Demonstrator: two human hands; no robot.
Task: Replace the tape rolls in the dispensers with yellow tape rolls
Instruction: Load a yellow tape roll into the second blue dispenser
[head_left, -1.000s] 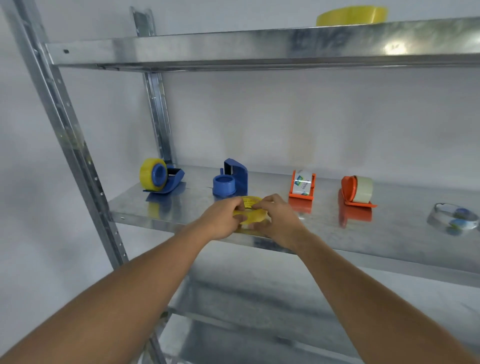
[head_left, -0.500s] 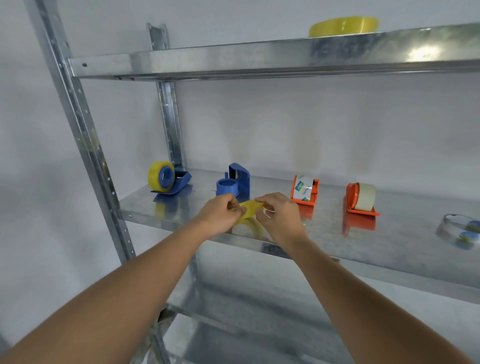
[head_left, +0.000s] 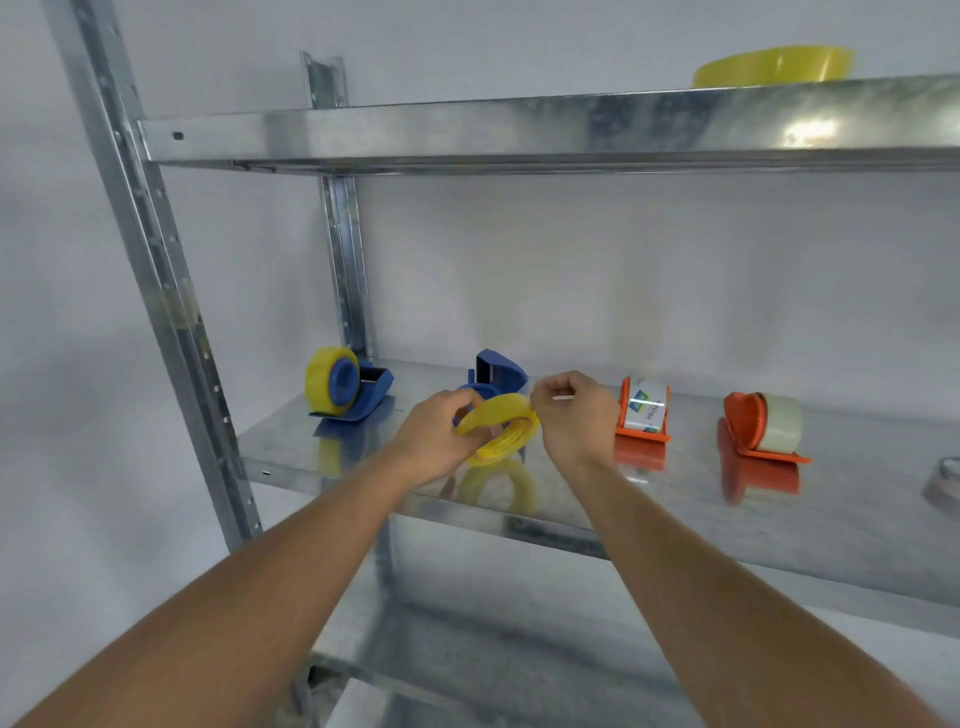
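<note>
One yellow tape roll (head_left: 498, 428) sits tilted between our hands above the middle shelf (head_left: 649, 499), its hole facing up toward us. Our left hand (head_left: 439, 441) grips its left rim; our right hand (head_left: 574, 415) pinches its right edge. Behind stands an empty blue dispenser (head_left: 498, 371).

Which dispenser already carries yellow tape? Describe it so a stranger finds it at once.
Find the middle metal shelf. At its far left end, by the rear upright, stands a blue plastic dispenser. Alone among the four dispensers, it carries a yellow tape roll on its hub.
</note>
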